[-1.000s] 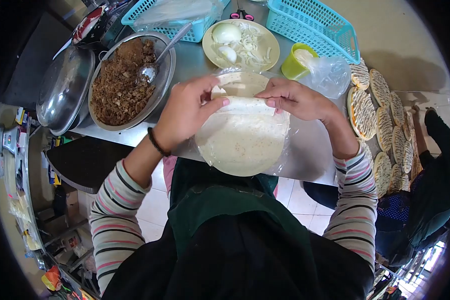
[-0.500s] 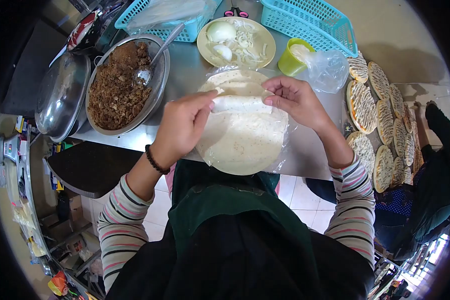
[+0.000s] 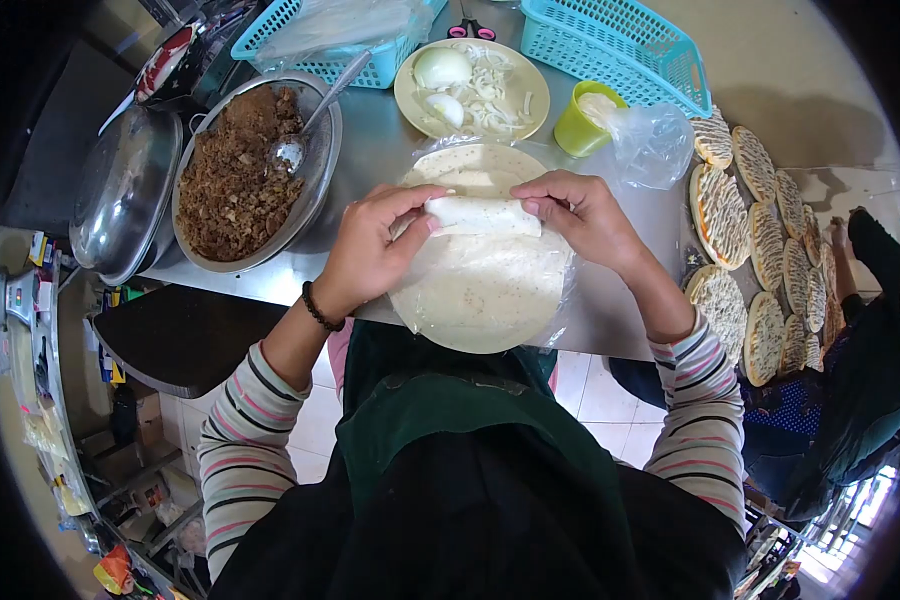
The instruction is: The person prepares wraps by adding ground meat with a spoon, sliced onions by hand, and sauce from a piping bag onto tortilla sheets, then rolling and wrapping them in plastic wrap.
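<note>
A rolled flatbread [image 3: 484, 216] lies across a stack of round flatbreads [image 3: 482, 295] on clear plastic. My left hand [image 3: 382, 240] grips the roll's left end between thumb and fingers. At the other end, my right hand [image 3: 582, 212] pinches the roll, fingers curled over its far edge. What is inside the roll is hidden. Just beyond, a plate [image 3: 525, 68] bears a peeled onion [image 3: 442, 68], a smaller onion piece and shredded onion. To the left, a metal bowl [image 3: 322, 190] holds brown crumbly filling [image 3: 232, 180] with a spoon [image 3: 315, 118] in it.
A green cup [image 3: 578, 130] with pale contents and a clear plastic bag [image 3: 655, 145] stand at right. Turquoise baskets [image 3: 625, 55] and pink-handled scissors [image 3: 472, 30] line the back. Topped round breads [image 3: 720, 215] cover the far right, near another person [image 3: 850, 400]. A metal lid [image 3: 125, 195] sits left.
My fingers have come down over both ends of the roll, and the left hand's thumb now presses its near side. The roll itself has barely shifted.
</note>
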A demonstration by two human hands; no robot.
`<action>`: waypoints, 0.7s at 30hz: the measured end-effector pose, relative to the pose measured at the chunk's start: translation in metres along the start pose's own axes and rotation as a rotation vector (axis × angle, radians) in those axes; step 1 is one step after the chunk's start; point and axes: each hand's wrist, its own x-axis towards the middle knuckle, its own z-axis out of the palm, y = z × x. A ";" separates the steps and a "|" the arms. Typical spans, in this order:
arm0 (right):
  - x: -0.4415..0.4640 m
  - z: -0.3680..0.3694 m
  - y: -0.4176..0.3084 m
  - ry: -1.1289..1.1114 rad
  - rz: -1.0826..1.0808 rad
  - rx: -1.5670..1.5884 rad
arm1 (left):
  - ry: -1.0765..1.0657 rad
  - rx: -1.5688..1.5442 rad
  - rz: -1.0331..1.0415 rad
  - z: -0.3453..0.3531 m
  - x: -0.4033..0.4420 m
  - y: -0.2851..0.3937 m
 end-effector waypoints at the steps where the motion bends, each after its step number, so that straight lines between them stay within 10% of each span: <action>1: 0.000 0.000 0.000 -0.006 -0.025 -0.027 | 0.005 -0.039 -0.002 0.000 0.002 -0.002; 14: -0.011 0.005 -0.017 0.093 -0.405 -0.536 | 0.035 0.198 -0.005 0.003 0.011 -0.003; 16: -0.014 0.003 -0.025 0.074 -0.428 -0.581 | 0.261 0.414 0.181 0.009 0.007 0.010; 21: -0.018 0.003 -0.024 0.015 -0.459 -0.653 | 0.072 0.533 0.398 0.001 -0.003 0.008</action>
